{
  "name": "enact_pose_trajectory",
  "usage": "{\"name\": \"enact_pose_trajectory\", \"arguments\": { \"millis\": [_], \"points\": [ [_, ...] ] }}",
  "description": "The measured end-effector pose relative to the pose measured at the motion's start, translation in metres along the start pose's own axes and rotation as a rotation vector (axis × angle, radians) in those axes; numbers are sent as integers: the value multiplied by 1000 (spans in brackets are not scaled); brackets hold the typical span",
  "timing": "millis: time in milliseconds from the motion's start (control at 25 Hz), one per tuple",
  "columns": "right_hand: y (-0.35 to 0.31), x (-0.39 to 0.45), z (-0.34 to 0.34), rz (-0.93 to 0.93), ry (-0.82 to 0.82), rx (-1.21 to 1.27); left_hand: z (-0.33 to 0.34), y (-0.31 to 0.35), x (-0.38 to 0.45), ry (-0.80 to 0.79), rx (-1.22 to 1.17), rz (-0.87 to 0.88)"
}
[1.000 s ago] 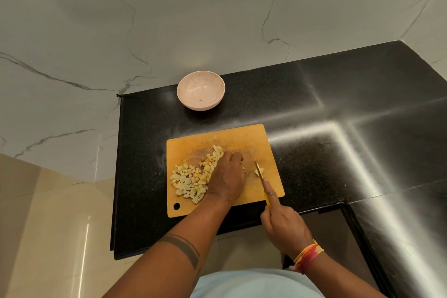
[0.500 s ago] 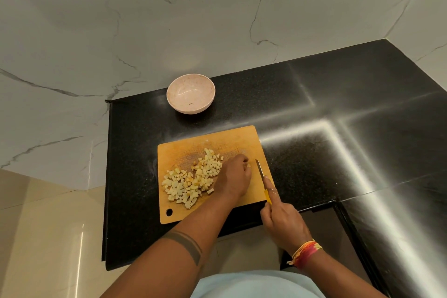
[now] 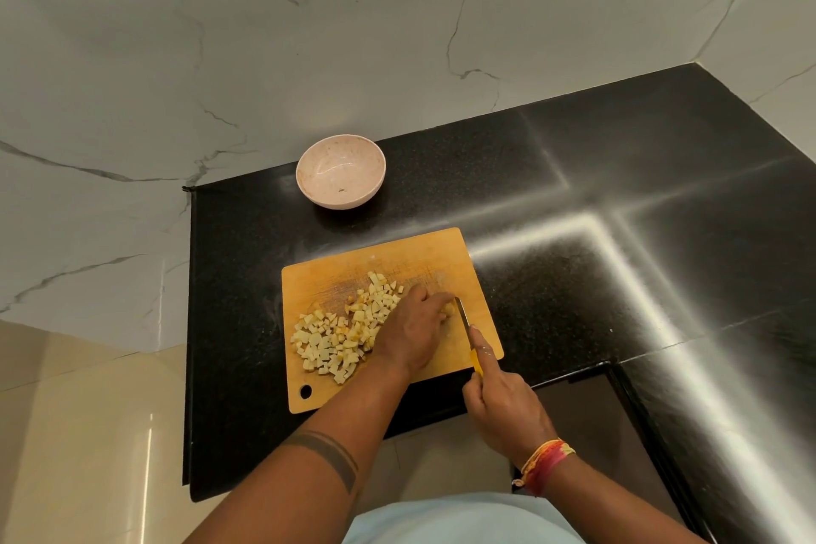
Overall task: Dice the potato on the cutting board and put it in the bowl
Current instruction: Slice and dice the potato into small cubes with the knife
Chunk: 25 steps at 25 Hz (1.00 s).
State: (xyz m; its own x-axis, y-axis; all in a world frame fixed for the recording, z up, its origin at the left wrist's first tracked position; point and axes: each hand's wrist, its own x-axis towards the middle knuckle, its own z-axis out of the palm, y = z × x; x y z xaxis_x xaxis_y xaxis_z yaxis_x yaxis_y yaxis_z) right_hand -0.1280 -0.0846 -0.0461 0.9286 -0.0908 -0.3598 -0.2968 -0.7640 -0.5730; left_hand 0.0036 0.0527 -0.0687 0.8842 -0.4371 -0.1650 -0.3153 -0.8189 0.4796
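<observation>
Nearest, the right hand (image 3: 503,400) has its grip clamped on a yellow-handled knife (image 3: 469,333), forefinger laid along the spine, blade beside the left hand (image 3: 415,329). That hand's fingers curl over the last bit of potato; whether they pinch it I cannot tell. The diced potato (image 3: 342,333) lies heaped on the cutting board (image 3: 441,256) at the bench's (image 3: 574,172) near edge. Dicing looks nearly done; next, the cubes must be gathered and carried to the bowl (image 3: 341,170) by the far left corner. No readable writing shows.
</observation>
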Motion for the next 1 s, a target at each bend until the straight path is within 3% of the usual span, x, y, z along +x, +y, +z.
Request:
{"name": "enact_pose_trajectory", "arguments": {
  "millis": [360, 640, 1000],
  "points": [
    [-3, 4, 1, 2, -14, -9, 2, 0, 4, 45, 1, 30],
    [2, 3, 0, -31, -23, -27, 7, 3, 0, 103, -91, -49],
    [3, 1, 0, -9, 14, -22, 5, -2, 0, 80, -33, 45]
  ]
}}
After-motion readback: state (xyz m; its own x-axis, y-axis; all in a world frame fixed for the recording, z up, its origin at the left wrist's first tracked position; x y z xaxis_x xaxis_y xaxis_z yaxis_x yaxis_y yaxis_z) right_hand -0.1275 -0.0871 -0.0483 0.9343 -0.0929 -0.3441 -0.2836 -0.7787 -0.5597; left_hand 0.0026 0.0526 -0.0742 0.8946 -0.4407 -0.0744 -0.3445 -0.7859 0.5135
